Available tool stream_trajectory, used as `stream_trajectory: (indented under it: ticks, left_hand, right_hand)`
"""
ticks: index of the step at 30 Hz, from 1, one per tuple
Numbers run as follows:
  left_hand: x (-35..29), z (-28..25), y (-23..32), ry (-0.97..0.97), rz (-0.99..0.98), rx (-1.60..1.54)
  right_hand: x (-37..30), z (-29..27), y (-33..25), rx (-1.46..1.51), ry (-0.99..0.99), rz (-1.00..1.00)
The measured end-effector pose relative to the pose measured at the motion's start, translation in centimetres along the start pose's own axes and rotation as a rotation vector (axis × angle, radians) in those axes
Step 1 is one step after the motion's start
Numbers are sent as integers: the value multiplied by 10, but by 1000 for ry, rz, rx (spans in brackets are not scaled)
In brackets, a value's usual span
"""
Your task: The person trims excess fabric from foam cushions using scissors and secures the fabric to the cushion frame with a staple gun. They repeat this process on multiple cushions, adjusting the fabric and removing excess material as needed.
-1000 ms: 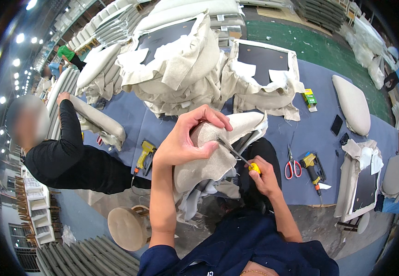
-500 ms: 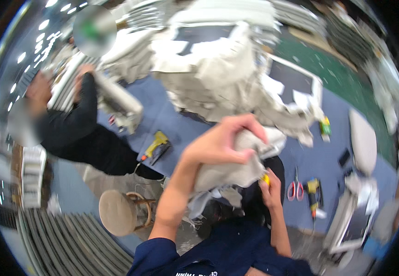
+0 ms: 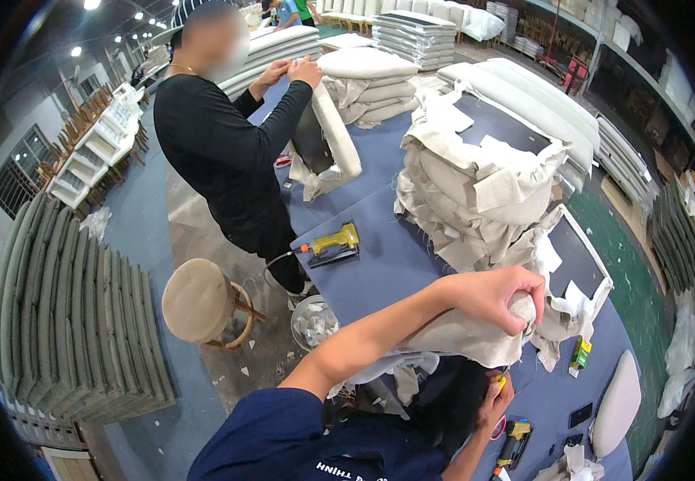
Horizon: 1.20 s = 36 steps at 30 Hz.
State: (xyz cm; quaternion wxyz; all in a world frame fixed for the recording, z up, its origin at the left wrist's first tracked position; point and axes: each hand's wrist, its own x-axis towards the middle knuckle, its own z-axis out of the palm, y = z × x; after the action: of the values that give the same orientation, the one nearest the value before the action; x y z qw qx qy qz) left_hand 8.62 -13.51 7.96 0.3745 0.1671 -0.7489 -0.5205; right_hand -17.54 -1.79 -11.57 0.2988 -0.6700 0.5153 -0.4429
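Observation:
My left hand [image 3: 501, 298] is closed around the rounded end of a beige fabric-covered cushion [image 3: 460, 337], thumb and fingers pinching the cloth from either side. Loose fabric hangs beneath it, over my lap. Just below that end, my right hand [image 3: 492, 405] is closed on a small yellow-handled tool [image 3: 501, 383]; a thin dark tip points up toward the cloth. The tool's exact kind is too small to tell. Beside my right hand lie a yellow and black staple gun [image 3: 514, 445] and scissors [image 3: 498, 427], mostly hidden behind the hand.
A stack of beige cushions [image 3: 476, 188] stands on the blue table [image 3: 395, 272]. Another staple gun [image 3: 335, 243] lies at its left edge. Across from it a co-worker in black [image 3: 219, 144] handles a cushion. A round stool [image 3: 197, 301] and grey pads [image 3: 75, 321] are at left.
My view has swung left, so the table and both hands appear farther right and lower. The left hand still grips the cushion end, and the right still holds the yellow-handled tool.

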Motion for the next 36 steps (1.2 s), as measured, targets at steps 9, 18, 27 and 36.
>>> stream_trajectory:
  ticks: [9, 18, 27, 36]
  left_hand:
    - [-1, -2, 2, 1, -12, -4]
    - [10, 5, -1, -13, 8, 69]
    - [7, 1, 2, -21, -57, -32]
    - [10, 18, -2, -42, -14, -64]
  right_hand:
    - [-13, 31, 25, 185, 0, 47]
    - [-21, 39, 16, 295, 34, 104]
    - [-6, 20, -13, 104, 85, -19]
    - [-15, 38, -5, 248, 191, 9]
